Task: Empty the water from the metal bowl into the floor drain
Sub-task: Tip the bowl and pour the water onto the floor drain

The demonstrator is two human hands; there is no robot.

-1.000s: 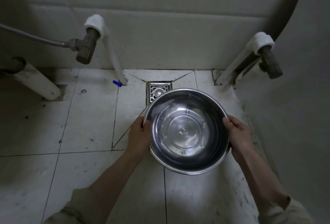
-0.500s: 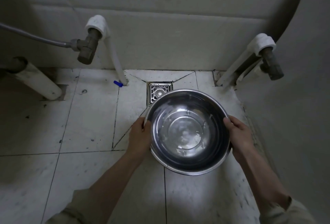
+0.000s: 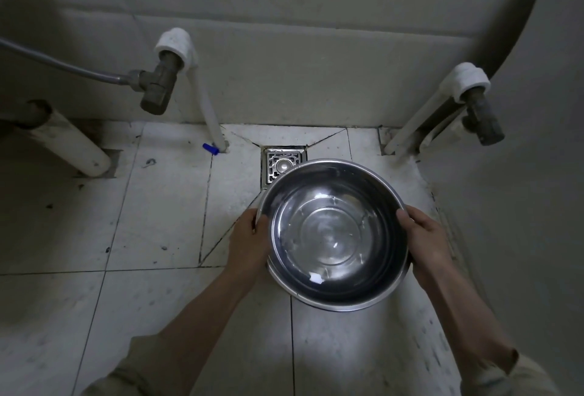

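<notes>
The metal bowl is held above the tiled floor, its far rim overlapping the near edge of the square floor drain; water glints inside it. The left hand clasps its left rim, the right hand its right rim, thumbs hooked over the edge. The pale tiles are scuffed and dark-jointed. White pipes with valves run down the grey wall behind, and a small blue cap lies at one pipe's foot.

We see a dim corner: pale tiled floor with dark grout, plain grey wall, white pipes with valves, grey hose, small blue cap.
</notes>
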